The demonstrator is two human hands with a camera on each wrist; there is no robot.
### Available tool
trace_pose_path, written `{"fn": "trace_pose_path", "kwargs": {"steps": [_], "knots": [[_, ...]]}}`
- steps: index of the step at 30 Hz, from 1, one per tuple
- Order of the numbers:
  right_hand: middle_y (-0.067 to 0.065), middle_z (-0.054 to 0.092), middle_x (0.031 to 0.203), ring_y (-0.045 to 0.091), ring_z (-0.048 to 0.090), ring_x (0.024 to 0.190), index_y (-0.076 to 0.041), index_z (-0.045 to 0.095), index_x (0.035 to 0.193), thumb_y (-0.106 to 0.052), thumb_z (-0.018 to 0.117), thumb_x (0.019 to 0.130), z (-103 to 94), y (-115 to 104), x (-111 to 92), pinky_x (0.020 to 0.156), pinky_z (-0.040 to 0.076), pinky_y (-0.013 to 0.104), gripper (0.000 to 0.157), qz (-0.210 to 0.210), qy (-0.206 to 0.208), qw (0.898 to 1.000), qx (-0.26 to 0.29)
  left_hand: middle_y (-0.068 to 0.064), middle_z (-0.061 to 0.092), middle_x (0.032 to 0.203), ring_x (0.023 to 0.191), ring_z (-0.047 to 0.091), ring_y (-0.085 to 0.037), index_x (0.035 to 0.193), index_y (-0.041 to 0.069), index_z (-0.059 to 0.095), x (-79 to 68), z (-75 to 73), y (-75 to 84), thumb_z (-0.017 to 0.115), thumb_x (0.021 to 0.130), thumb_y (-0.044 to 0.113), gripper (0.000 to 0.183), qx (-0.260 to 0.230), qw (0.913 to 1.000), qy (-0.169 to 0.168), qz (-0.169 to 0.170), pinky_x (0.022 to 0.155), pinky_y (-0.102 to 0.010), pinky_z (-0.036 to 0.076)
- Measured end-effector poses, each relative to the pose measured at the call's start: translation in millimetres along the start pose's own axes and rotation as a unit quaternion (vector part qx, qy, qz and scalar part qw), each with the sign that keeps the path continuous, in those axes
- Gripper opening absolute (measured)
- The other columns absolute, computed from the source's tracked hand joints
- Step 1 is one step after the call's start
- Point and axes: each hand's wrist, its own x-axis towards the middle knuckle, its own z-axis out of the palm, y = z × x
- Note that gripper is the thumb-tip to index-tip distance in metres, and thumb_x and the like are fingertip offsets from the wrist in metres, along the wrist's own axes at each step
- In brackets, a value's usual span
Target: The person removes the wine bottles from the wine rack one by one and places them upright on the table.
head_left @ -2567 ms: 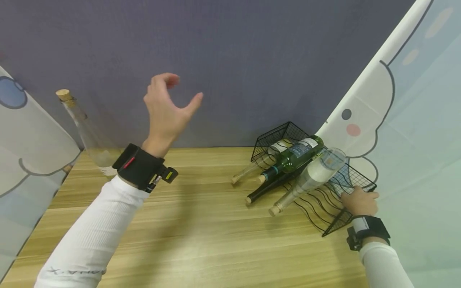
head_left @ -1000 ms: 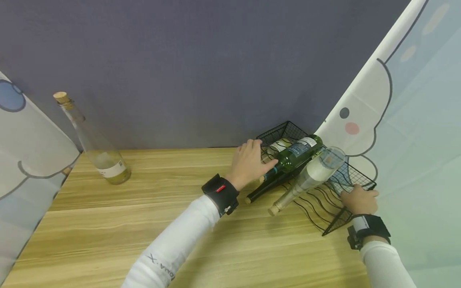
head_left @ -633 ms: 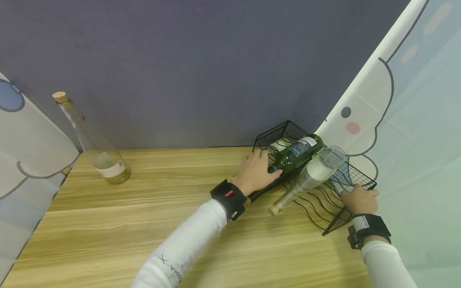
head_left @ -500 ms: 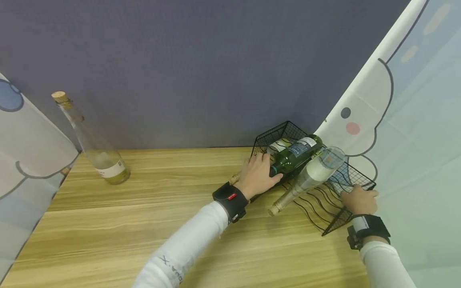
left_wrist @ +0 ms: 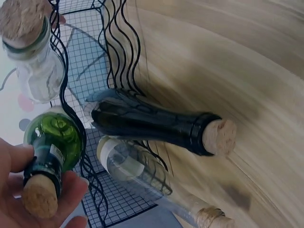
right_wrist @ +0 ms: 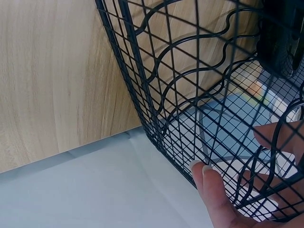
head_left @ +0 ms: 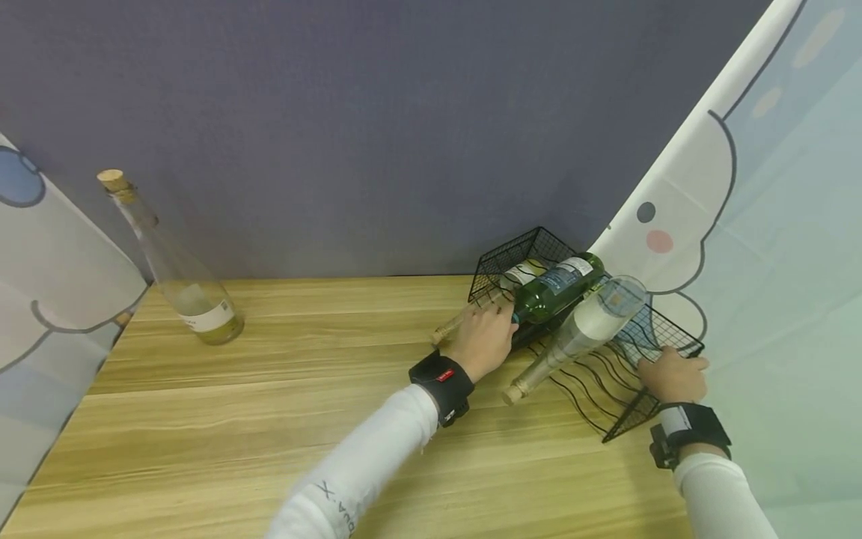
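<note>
My left hand (head_left: 481, 340) is at the corked end of a green wine bottle (head_left: 562, 281) lying on the upper level of a black wire wine rack (head_left: 512, 254). In the left wrist view, thumb and fingers curl round its neck just behind the cork (left_wrist: 40, 195). Below it a dark bottle (left_wrist: 147, 118) and a clear bottle (left_wrist: 137, 168) lie on the lower level. Another clear corked bottle (head_left: 595, 318) rests on top, beside the green one. My right hand (head_left: 673, 376) grips the rack's near right end, with thumb and fingers on either side of the mesh (right_wrist: 190, 128).
A clear corked bottle (head_left: 214, 318) with a white label stands upright at the table's far left. The wooden table (head_left: 303, 397) meets a grey backdrop (head_left: 377, 150) behind. A pale printed curtain (head_left: 774, 299) hangs close to the rack on the right.
My left hand has come from the upper left over to the rack, then closed round the green bottle's neck. The right hand has stayed on the rack; the bottles look unmoved.
</note>
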Motion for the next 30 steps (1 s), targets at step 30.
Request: {"fn": "trace_pose_path", "kwargs": {"steps": [30], "knots": [[0.055,0.03,0.118,0.061,0.05,0.094,0.016,0.029,0.14,-0.031,0.042,0.096,1.9,2,2,0.072,0.049,0.061,0.066,-0.004,0.0,1.0,0.011,-0.004,0.075,0.085,0.056,0.066,-0.013,0.133,0.01,0.059,4.5,17.8,1.8,0.049,0.101,0.048,0.051,0.026,0.9989,0.013,-0.038,0.04,-0.022,0.037]]}}
